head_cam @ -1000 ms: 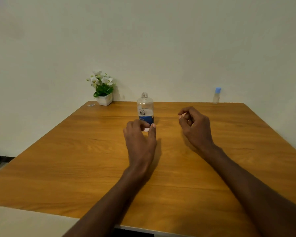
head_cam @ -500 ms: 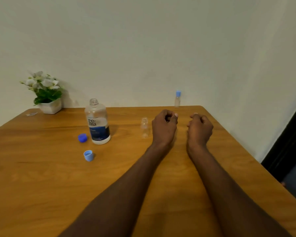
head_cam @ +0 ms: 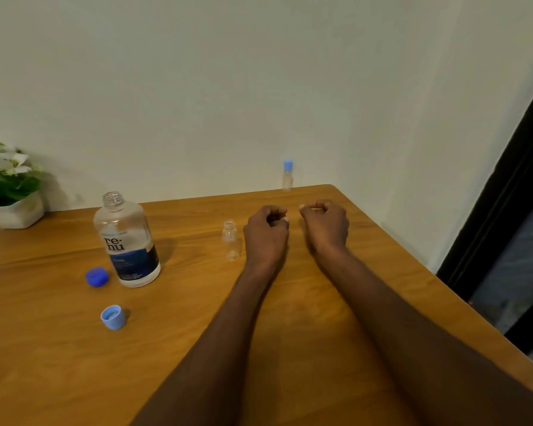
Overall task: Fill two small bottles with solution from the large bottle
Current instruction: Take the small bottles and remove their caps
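The large clear bottle [head_cam: 126, 241] with a blue label stands uncapped left of centre on the wooden table [head_cam: 59, 348]. Its dark blue cap [head_cam: 96, 276] lies just to its left, and a light blue small cap [head_cam: 113, 316] lies nearer me. A small clear bottle [head_cam: 230, 244] stands open, just left of my left hand [head_cam: 266, 233]. Another small bottle [head_cam: 287, 175] with a blue cap stands at the table's far edge. My left hand and my right hand [head_cam: 325, 224] hover side by side, fingers curled; nothing shows in either.
A white pot with flowers [head_cam: 8, 189] sits at the far left by the wall. The table's right edge [head_cam: 428, 272] runs diagonally close to my right arm, with a dark doorway [head_cam: 511, 210] beyond it.
The view has swung right since a second ago. My hands left the large bottle and moved right, past the open small bottle. The two caps, hidden before, now lie in view. Little changed in the last half second.
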Motion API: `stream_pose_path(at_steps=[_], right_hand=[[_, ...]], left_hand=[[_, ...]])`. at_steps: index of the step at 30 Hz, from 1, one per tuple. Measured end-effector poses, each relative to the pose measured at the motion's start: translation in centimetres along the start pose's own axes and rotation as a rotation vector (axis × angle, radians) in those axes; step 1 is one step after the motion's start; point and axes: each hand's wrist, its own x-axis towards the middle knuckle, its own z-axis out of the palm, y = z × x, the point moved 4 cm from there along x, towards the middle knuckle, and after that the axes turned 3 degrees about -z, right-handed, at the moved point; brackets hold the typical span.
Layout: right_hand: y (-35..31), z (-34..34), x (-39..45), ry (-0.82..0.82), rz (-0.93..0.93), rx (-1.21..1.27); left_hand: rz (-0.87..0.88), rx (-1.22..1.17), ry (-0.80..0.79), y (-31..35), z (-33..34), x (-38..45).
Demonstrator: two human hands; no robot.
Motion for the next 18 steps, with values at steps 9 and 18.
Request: stream_pose_path(at_steps=[9, 18], right_hand=[[-1.4, 5.5, 8.2, -0.132, -0.100, -0.325], [-0.3, 9.2, 12.8, -0.102, -0.145, -0.389]], left_hand=[[-0.008, 0.007, 0.001, -0.5, 0.7, 0.6], [0.000, 0.035, -0.020, -0.5, 0.8, 0.8]])
